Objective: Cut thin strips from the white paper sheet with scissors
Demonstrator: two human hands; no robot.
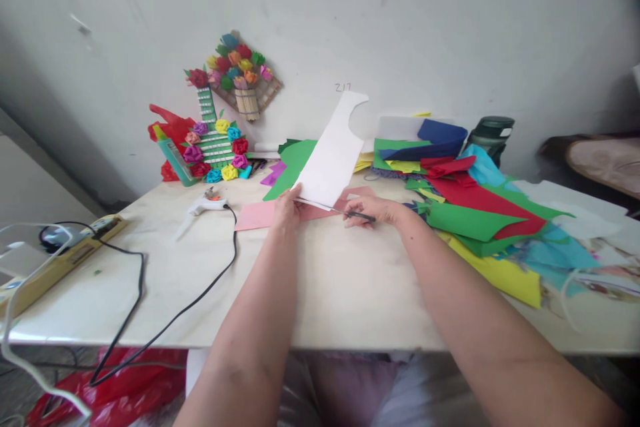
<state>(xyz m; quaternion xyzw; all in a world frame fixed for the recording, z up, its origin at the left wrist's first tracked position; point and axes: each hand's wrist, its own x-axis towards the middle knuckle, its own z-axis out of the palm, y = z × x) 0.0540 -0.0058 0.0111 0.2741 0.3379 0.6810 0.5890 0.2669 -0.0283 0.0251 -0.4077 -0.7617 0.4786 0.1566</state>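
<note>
A white sheet of paper (327, 157) with a rounded bite cut out near its top right stands tilted up over the table. My left hand (287, 209) grips its lower left corner, fingers closed. In my right hand (373, 209) is a pair of scissors (361, 215), dark at the handles, with the blades at the sheet's lower edge. A thin strip runs along that edge, by the blades. Beneath both hands lies a pink sheet (254, 215). Behind the white one, a green sheet (295, 163) rests on the table.
Left of my hands are a white glue gun (205, 205) with a black cord, a glue bottle (175, 159) and a power strip (75, 253). Paper-flower crafts (220, 147) lean on the wall. Coloured paper scraps (475, 213) and a dark green bottle (491, 137) occupy the right.
</note>
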